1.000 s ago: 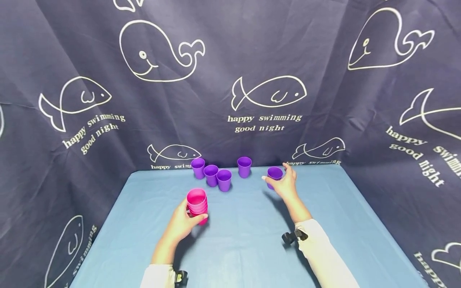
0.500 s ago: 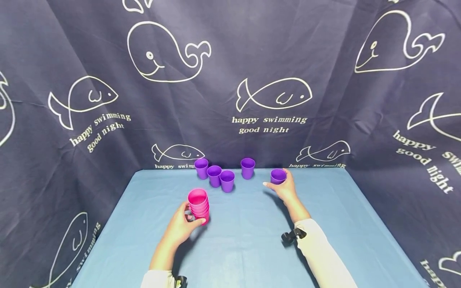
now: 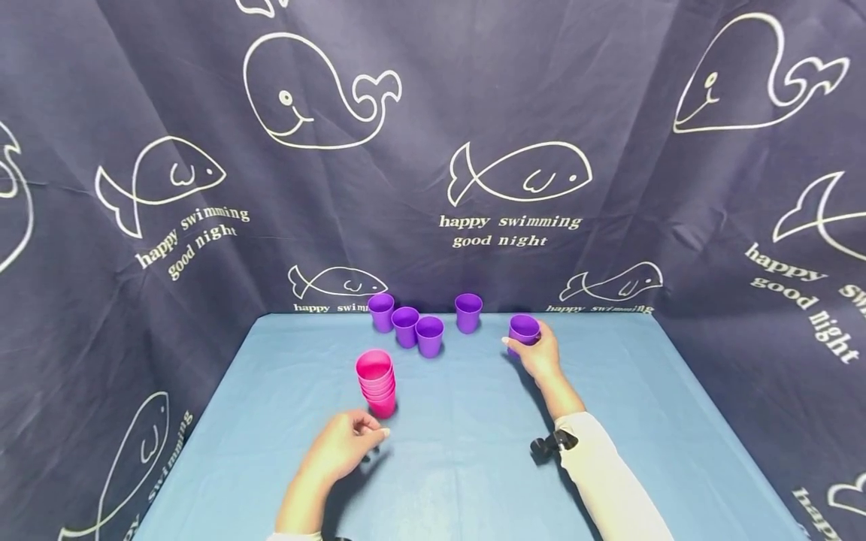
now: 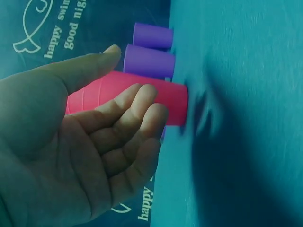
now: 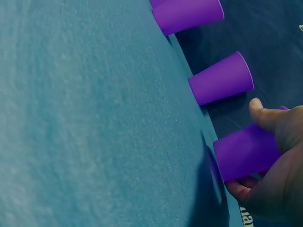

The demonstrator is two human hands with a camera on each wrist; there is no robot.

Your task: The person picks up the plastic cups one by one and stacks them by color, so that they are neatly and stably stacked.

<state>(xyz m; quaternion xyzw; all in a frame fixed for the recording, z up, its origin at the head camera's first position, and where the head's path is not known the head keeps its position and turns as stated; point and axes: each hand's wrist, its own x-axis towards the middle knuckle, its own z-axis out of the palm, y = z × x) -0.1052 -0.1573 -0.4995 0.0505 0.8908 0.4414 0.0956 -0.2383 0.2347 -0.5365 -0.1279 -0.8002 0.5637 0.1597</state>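
Note:
A stack of nested pink cups stands upright on the table, left of the middle. Just in front of it is my left hand, its fingers loosely bent with nothing in them. In the left wrist view that hand partly covers the pink stack; a small gap appears to separate them. At the back right my right hand holds a purple cup around its side. The right wrist view shows the thumb on one side of this cup and fingers on the other.
Three purple cups stand close together at the back left, the nearest cup furthest right. Another purple cup stands alone between them and my right hand. Dark printed cloth rises behind the blue table.
My left hand has let go of the pink stack and drawn back toward me. My right hand has closed round the purple cup at the right. The head view has shifted slightly.

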